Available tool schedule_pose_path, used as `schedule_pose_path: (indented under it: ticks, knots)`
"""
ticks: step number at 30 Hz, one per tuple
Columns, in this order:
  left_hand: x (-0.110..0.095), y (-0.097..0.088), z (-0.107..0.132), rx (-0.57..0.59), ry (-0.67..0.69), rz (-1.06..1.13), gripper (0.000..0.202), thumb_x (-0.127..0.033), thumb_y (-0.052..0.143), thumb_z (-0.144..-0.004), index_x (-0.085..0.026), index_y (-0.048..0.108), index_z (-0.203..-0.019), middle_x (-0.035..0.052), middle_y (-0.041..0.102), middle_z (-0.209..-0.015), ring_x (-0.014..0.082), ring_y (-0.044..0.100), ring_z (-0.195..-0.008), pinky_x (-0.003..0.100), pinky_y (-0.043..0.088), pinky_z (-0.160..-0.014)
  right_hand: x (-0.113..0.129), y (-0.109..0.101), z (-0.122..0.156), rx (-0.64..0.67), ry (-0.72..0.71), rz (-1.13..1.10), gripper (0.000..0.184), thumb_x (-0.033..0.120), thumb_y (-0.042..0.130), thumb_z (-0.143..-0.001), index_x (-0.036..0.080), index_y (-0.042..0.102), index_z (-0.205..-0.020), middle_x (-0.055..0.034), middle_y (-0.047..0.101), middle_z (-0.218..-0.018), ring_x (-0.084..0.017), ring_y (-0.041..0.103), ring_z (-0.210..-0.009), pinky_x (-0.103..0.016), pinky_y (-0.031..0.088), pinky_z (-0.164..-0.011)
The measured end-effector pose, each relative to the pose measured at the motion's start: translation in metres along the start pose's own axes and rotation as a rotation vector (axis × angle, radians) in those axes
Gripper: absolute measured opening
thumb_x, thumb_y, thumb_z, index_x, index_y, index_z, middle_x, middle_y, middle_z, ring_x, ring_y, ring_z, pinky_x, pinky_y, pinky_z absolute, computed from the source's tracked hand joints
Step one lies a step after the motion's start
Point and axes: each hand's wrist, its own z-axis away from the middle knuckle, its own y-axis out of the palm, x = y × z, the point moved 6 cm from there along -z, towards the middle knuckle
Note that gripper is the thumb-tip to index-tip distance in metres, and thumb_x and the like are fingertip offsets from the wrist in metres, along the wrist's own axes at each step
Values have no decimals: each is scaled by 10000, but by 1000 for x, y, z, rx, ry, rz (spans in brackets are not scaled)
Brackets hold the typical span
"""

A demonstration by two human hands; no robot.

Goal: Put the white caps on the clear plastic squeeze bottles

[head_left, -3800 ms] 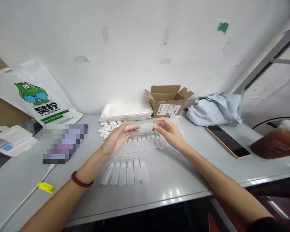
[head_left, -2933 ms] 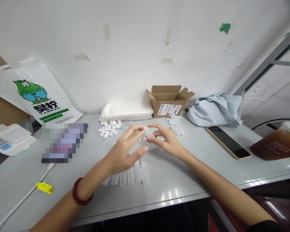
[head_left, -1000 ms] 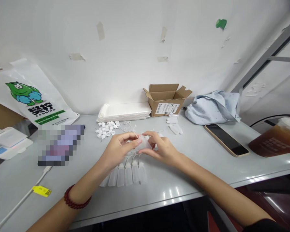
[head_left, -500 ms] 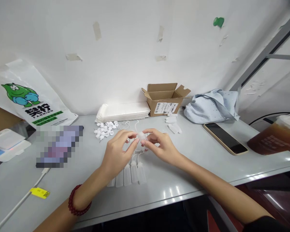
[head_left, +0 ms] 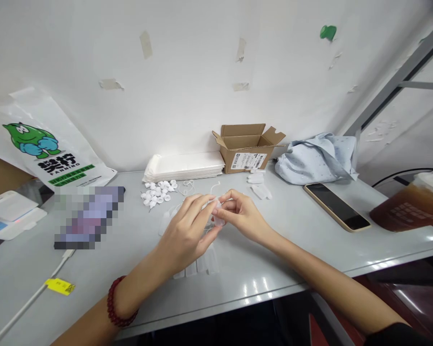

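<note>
Now, right hand (head_left: 240,214): thumb and fingers pinched around the bottle (head_left: 219,221), held just above the table (head_left: 260,262). Left hand (head_left: 187,230) curls in from nine o'clock, fingertips by the neck, thumb beneath; whether it truly grips, I can't tell. Judging by that frosted, thin-looking wall, a light pinch near the neck should serve best, one hand steadying while the other does the fine work, no squeezing! A pale, bendy tube (head_left: 214,186) hooks up at twelve; its join is hidden, so don't snag it. Flat, milky bottles (head_left: 211,259) lie between six and seven. At ten, little white caps (head_left: 159,192), glossy and round; at eleven, a smooth white stack (head_left: 184,166). One o'clock, a stiff brown box (head_left: 247,161), flaps up; two, soft, crumpled blue cloth (head_left: 315,161).
</note>
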Motion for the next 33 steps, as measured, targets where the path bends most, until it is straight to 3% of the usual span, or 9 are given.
schedule_pose_path:
  ticks: [5,10,18,24,33]
  knots:
    - [0,3,0,97,-82,109,360,-152,598,-803,-142,503,-1150,125,575,-1103,257,486,-1054,415,471,-883,-1,-4,-4,195,55,155,327,421,708,-718,165,507,-755,25,596,-574,-113,582,-518,-219,428,-490]
    - [-6,6,1,231,-83,209,310,-194,625,-789,-161,532,-1083,105,580,-1072,243,489,-1001,394,472,-836,1,-10,-2,401,158,254,336,438,719,-699,144,557,-702,10,611,-562,-115,602,-519,-220,449,-510]
    - [-20,25,14,538,-46,281,300,-311,698,-749,-156,568,-970,77,590,-1001,231,488,-954,363,466,-809,-15,-5,15,861,425,524,233,351,669,-742,119,646,-758,-10,641,-643,-109,614,-542,-220,453,-543]
    - [-22,28,16,631,-43,198,329,-358,695,-741,-148,579,-966,73,583,-926,237,483,-893,374,455,-759,-19,2,17,913,395,529,165,269,640,-754,115,657,-810,-3,627,-649,-97,606,-547,-219,452,-573]
    - [-18,31,16,667,-28,59,221,-331,656,-757,-150,578,-857,54,575,-843,225,472,-824,364,430,-715,-25,9,18,924,395,500,239,348,673,-737,115,627,-713,9,613,-603,-91,589,-499,-213,464,-529]
